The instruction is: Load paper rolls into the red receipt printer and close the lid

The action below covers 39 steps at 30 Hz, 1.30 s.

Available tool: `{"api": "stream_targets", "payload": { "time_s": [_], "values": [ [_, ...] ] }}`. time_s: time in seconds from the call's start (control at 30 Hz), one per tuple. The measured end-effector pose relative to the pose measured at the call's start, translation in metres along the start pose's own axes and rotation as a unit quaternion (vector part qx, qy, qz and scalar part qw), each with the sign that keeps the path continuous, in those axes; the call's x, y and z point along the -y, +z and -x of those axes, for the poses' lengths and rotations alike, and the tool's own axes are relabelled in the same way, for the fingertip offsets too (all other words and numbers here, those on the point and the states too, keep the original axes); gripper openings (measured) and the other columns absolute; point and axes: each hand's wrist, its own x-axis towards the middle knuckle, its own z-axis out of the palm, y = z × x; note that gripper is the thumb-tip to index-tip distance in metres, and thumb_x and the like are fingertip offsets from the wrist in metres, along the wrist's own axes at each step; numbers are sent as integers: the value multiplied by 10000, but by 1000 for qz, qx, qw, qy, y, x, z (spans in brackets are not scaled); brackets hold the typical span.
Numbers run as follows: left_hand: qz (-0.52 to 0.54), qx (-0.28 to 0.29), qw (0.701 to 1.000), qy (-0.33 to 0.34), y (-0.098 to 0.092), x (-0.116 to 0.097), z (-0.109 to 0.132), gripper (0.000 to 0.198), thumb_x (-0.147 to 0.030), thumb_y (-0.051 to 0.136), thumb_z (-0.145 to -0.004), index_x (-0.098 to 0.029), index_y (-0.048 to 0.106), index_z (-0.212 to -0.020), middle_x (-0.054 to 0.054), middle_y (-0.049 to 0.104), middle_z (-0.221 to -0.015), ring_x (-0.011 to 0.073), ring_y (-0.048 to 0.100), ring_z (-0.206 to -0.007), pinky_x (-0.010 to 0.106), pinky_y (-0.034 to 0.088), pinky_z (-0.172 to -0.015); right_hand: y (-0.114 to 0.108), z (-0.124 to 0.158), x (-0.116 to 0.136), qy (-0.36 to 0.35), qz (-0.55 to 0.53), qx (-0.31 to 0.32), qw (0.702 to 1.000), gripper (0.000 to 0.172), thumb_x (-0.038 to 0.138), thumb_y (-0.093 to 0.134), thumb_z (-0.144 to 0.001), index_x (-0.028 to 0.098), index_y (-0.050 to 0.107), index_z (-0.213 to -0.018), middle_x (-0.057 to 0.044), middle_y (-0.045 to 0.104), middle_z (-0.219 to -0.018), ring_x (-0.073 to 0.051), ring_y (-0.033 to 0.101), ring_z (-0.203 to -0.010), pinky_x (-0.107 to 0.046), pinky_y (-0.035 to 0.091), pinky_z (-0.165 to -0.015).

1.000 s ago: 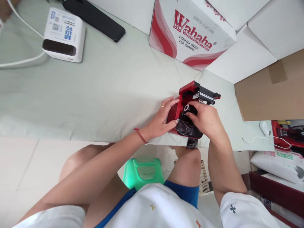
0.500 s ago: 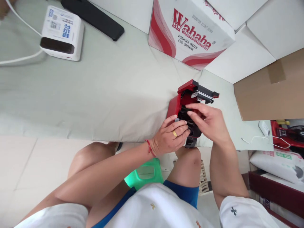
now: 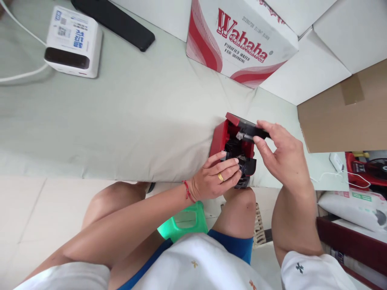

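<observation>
A small red device [image 3: 218, 139] with a black inside stands near the front edge of the table. Its red and black lid [image 3: 249, 128] is partly raised over the opening. My right hand [image 3: 276, 155] pinches the lid's right end between thumb and fingers. My left hand [image 3: 219, 175], with a ring and a red wrist string, lies over the front left of the device, its fingers resting on the body and on the black plastic [image 3: 242, 181] that hangs at the front edge. The palm side of my left hand is hidden.
A Wahaha carton [image 3: 238, 44] stands behind the device, beside white boxes [image 3: 311, 64] and a brown box [image 3: 347, 112]. At the back left are a white labelled device [image 3: 72, 44] with cables and a black bar [image 3: 117, 24]. A green stool [image 3: 184, 221] shows below.
My right hand has left the inside of the device and moved right and up onto the lid. The lid has tilted down over the opening. My left hand has stayed nearly in place.
</observation>
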Motion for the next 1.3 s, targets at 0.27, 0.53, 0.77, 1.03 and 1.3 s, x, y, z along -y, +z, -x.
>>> {"api": "stream_targets", "payload": {
  "time_s": [0.27,0.53,0.77,1.03,1.3],
  "values": [
    [-4,-17,1000,-1,-2,-1,1,332,-96,657,-1104,-293,780,-1342,37,904,-1368,202,802,-1456,491,589,-1393,-10,19,26,4,128,213,969,536,164,431,-1141,127,763,-1560,-219,906,-1295,-361,883,-1102,-440,655,-845],
    [24,-8,999,-35,-5,-4,-2,353,-121,682,-1070,-288,784,-1365,73,883,-1350,248,791,-1436,539,586,-1370,-18,-15,59,0,235,343,909,394,49,512,-1064,137,825,-1287,-157,891,-930,-320,839,-798,-379,384,-657],
    [129,-43,965,-224,-15,13,-13,487,-189,638,-1055,-238,641,-1539,155,754,-1454,340,685,-1482,606,590,-1286,-11,-7,53,18,237,295,925,437,98,504,-1116,174,833,-1393,-135,923,-1007,-315,869,-849,-364,420,-674],
    [387,-5,802,-455,-10,40,-20,740,-335,835,-896,-316,556,-1581,126,555,-1706,364,508,-1690,645,347,-1470,18,45,28,-67,17,32,997,346,162,540,-1188,169,847,-1349,-148,917,-1332,-305,891,-1239,-431,703,-1037],
    [445,-4,780,-439,2,55,-18,968,-292,827,-871,-385,384,-1727,71,321,-1946,352,224,-1879,615,132,-1556,26,80,14,-165,-88,16,982,366,20,641,-1102,190,806,-1381,-175,836,-1531,-278,782,-1481,-522,603,-1328]
  ]
}}
